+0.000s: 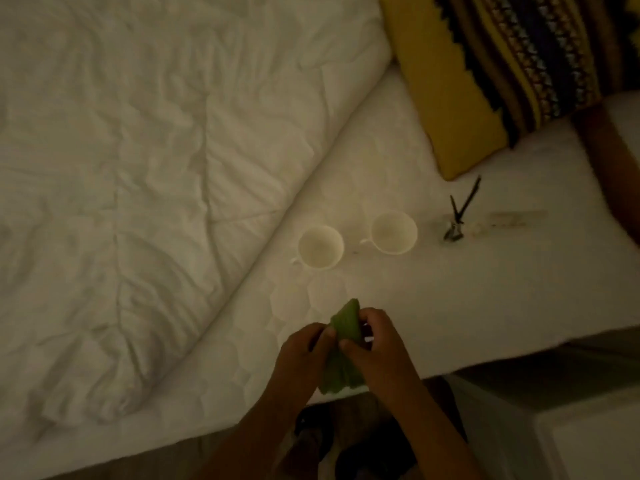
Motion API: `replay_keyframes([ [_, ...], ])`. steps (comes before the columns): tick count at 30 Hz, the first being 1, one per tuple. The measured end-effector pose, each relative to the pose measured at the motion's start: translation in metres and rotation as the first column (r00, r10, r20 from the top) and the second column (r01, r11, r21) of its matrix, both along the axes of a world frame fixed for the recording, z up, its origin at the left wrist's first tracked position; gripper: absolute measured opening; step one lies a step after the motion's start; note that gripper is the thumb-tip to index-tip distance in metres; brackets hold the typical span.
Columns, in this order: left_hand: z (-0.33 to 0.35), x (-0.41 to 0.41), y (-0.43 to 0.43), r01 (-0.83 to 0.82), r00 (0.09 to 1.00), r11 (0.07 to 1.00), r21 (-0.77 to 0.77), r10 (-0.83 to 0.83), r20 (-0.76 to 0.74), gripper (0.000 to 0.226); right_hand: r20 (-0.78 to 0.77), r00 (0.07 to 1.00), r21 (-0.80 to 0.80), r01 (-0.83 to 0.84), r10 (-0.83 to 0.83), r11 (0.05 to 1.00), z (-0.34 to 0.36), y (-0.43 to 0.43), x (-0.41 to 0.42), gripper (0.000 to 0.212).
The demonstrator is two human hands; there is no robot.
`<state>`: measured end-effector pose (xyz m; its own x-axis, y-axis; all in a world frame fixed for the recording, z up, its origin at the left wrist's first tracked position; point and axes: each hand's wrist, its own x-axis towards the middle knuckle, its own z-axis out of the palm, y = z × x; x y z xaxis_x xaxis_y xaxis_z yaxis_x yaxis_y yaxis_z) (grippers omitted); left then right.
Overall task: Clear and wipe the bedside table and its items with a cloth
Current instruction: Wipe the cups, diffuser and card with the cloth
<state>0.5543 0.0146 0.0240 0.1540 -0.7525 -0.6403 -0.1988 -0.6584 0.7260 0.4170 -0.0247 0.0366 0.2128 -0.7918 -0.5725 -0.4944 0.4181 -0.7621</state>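
A green cloth (343, 355) hangs between my two hands over the near edge of the white mattress (467, 289). My left hand (304, 355) grips its left side and my right hand (374, 344) pinches its upper right part. Beyond the hands, two empty white cups stand on the mattress: one cup (320, 247) on the left and a second cup (393, 232) to its right. Two dark pens (462, 209) lie crossed further right, beside a small clear object that I cannot identify.
A crumpled white duvet (156, 168) covers the left of the bed. A yellow patterned pillow (485, 71) lies at the top right. A white bedside table top (588, 438) shows at the lower right. My feet are on the floor below.
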Motion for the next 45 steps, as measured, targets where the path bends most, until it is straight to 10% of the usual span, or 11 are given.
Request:
replay_keyframes([
  [4,0.006,0.024,-0.017,-0.038,0.992,0.996,0.079,0.047,-0.117,0.040,-0.169,0.981,-0.332,-0.152,0.100,0.931,0.010,-0.016,0.017,0.026],
  [7,0.015,0.037,-0.026,-0.132,0.930,0.984,0.123,0.166,-0.328,0.047,0.034,0.995,-0.175,-0.089,0.097,0.981,0.018,-0.029,0.026,0.039],
  [10,0.017,0.035,-0.038,-0.209,0.947,0.976,0.059,0.217,-0.239,0.047,0.122,0.988,0.011,-0.096,0.094,0.995,0.018,-0.034,0.036,0.065],
  [16,0.008,0.032,-0.053,-0.161,0.938,0.976,0.145,0.197,-0.286,0.053,-0.006,0.999,-0.213,-0.039,0.039,0.976,0.005,-0.037,0.036,0.036],
  [25,-0.022,0.048,-0.074,0.268,0.930,0.955,-0.127,-0.222,0.293,0.037,0.157,0.948,0.061,0.270,-0.277,0.961,-0.033,-0.041,0.031,0.018],
  [28,-0.032,0.057,-0.086,0.302,0.836,0.901,-0.310,-0.094,0.541,0.017,0.242,0.891,0.200,0.341,-0.384,0.918,-0.042,-0.046,0.026,0.032],
  [36,-0.065,0.056,-0.123,0.359,0.886,0.899,-0.251,-0.245,0.393,0.120,0.306,0.874,0.333,0.274,-0.378,0.902,-0.055,-0.054,-0.001,0.016],
  [45,-0.068,0.045,-0.122,0.291,0.876,0.932,-0.215,-0.170,0.451,0.096,0.228,0.943,0.061,0.236,-0.244,0.970,-0.050,-0.055,0.000,0.025],
])
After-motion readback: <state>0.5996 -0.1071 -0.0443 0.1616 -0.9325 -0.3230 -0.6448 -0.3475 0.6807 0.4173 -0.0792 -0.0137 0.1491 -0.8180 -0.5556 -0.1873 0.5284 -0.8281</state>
